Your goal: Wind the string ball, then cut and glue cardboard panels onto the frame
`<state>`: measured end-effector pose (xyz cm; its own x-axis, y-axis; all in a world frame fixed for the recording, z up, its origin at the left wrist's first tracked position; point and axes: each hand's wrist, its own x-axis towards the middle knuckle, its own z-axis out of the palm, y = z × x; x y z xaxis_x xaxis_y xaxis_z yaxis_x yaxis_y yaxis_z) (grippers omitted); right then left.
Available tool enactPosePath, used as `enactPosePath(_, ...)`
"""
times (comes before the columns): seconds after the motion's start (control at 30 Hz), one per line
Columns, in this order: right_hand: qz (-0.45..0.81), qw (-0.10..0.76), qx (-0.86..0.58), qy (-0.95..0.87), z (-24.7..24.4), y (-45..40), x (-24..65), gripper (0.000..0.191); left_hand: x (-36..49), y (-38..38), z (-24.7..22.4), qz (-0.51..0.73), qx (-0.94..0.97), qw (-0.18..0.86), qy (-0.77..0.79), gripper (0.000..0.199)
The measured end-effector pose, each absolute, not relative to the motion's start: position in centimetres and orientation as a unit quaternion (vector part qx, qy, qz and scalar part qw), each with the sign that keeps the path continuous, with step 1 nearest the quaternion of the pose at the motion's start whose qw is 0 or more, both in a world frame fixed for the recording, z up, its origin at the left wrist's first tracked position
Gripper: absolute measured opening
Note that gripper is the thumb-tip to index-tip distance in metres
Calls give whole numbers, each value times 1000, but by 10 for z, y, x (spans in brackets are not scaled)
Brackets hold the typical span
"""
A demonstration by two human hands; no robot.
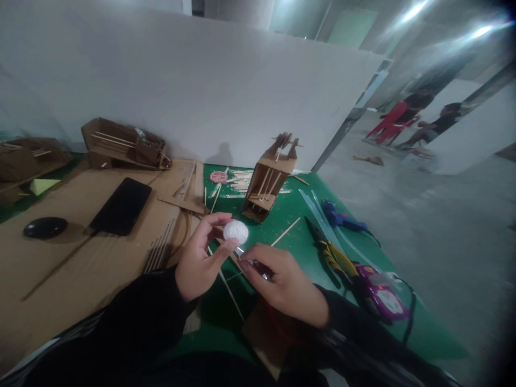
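Observation:
My left hand (207, 255) pinches a small white round disc (236, 232) between thumb and fingers, its pale face turned up. Close beside it, my right hand (282, 277) is closed around a slim tool with a shiny metal tip (240, 251); its kind cannot be made out, as the fingers cover most of it. The tip points at the disc's lower edge, and I cannot tell whether they touch. Beyond my hands, a cardboard structure (268, 180) with wooden sticks inside stands upright on the green table (290, 226).
Pliers (330, 252), a blue glue gun (344, 217) and a purple power strip (381, 293) lie at right. A phone (121, 206), a black mouse (45, 228) and a cardboard model (127, 144) rest at left. Loose wooden sticks (242, 183) lie near the white partition (193, 86). People sit far off.

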<state>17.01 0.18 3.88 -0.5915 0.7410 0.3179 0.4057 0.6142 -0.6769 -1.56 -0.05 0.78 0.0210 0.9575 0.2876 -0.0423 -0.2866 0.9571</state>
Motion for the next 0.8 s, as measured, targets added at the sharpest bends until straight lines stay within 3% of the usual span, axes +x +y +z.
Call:
enactPosePath(0.1,228,290,-308,-877,53,-3,171,12,-15,-1,6,548,592,417,420,36)
enactPosePath(0.37,181,336,-305,-873,82,16,177,13,-16,-6,13,508,590,524,345,30)
enactPosePath(0.6,301,413,-347,-787,59,49,174,12,-17,-6,10,529,583,536,307,32)
enactPosePath(0.8,403,397,-363,-741,16,43,158,20,-15,-6,10,563,587,485,319,32)
